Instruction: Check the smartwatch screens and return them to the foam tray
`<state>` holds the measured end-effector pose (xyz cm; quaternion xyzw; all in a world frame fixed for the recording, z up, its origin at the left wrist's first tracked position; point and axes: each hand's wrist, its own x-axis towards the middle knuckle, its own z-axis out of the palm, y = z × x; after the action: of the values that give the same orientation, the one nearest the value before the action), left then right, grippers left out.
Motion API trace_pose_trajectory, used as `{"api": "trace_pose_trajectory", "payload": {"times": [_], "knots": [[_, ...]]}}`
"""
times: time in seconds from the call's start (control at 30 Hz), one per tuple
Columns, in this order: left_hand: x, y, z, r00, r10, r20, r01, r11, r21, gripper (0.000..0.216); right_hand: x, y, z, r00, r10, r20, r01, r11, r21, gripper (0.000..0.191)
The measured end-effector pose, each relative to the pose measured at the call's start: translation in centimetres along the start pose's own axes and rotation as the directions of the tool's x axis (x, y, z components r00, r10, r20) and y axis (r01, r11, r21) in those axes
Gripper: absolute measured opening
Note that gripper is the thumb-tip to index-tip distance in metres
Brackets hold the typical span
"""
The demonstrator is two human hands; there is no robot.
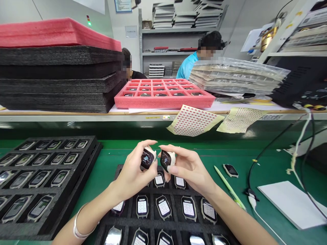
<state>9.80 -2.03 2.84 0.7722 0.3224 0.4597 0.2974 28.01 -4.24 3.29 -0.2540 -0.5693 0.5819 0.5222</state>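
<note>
My left hand [139, 170] is closed on a smartwatch [147, 158] with a dark lit screen and a pale case. In my right hand [187, 166] is a second smartwatch [166, 159], pinched between thumb and fingers, its screen showing a similar blue symbol. Both are held up close together, side by side, above a black foam tray [153, 224]. Several watches lie in that tray's compartments, many with white grid screens, such as the watch [164, 207] near the middle. My forearms cover parts of the tray.
At left stands another black foam tray [81, 163] of watches. A lone watch [230, 170], green pen [229, 187], cables and white pad [293, 204] lie at right. The shelf above bears a pink foam tray [163, 102] and stacked foam [56, 78]. Two people sit beyond.
</note>
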Motion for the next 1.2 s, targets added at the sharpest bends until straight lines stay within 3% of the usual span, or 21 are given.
{"api": "trace_pose_trajectory", "payload": {"times": [0.33,0.47,0.57,0.73,0.9,1.0,1.2], "knots": [[-0.1,0.1,0.0,0.999,-0.045,-0.025,0.045,0.999,0.003,0.037,0.1,0.1,-0.4,1.000,0.016,0.024,-0.015,1.000,-0.006,0.036],[0.0,0.1,0.1,0.988,-0.148,0.034,0.151,0.981,-0.124,0.044,0.0,-0.1,-0.1,0.999,0.049,0.010,-0.050,0.998,0.025,0.047],[0.2,-0.3,0.3,0.957,-0.264,0.121,0.289,0.908,-0.304,0.054,0.0,-0.1,-0.1,0.998,0.066,-0.024,-0.065,0.997,0.043,0.053],[-0.4,-1.7,0.6,0.908,-0.387,0.160,0.399,0.685,-0.609,0.034,-0.7,1.3,-1.2,0.971,0.212,-0.108,-0.206,0.976,0.064,0.045],[-3.0,-3.7,1.6,0.811,-0.490,0.321,0.554,0.464,-0.692,0.032,-2.9,4.3,-1.9,0.931,0.352,-0.100,-0.339,0.932,0.126,0.036],[-4.7,-4.7,2.4,0.798,-0.499,0.338,0.574,0.458,-0.679,0.032,-4.0,5.6,-1.8,0.914,0.390,-0.114,-0.370,0.915,0.163,0.033],[-6.5,-5.5,3.1,0.787,-0.507,0.352,0.594,0.468,-0.655,0.032,-4.6,6.2,-1.9,0.903,0.419,-0.097,-0.400,0.901,0.166,0.048]]}}
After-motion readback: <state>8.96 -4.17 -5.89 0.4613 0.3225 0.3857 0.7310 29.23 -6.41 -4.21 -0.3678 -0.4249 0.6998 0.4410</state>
